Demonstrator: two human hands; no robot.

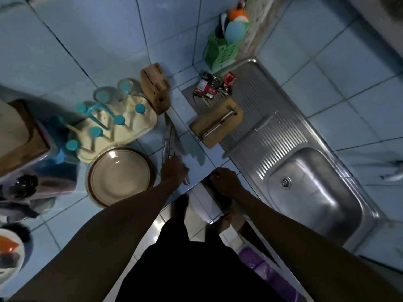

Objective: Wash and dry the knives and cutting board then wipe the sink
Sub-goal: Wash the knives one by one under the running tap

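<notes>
**Counter and sink, seen from above: contents, nearest first**

1. Right hand (pixel 225 180): curled into a loose fist at the counter's front edge, holding nothing that can be seen.
2. Left hand (pixel 173 171): fingers curled round the handles of the knives (pixel 171 136); the bundle of blades lies on the blue tiled counter (pixel 196 171) and points away from the person, toward the knife block. How many knives there are cannot be told.
3. Plate (pixel 120 174): cream with a brown rim, just left of the left hand.
4. Sink (pixel 305 184): steel basin at right, drain visible, ribbed draining board running away from it.
5. Cutting board (pixel 214 125): wooden, resting half on the draining board's near corner, half on the counter, with a steel utensil (pixel 220 124) lying across its top.
6. Drying rack (pixel 113 127): cream with teal-capped pegs, beyond the plate.
7. Knife block (pixel 156 88): wooden, slots showing, beside the rack.
8. Packets (pixel 209 86): red and white, at the draining board's far end.
9. Green basket (pixel 220 53): in the far corner against the wall, holding sponges.
</notes>
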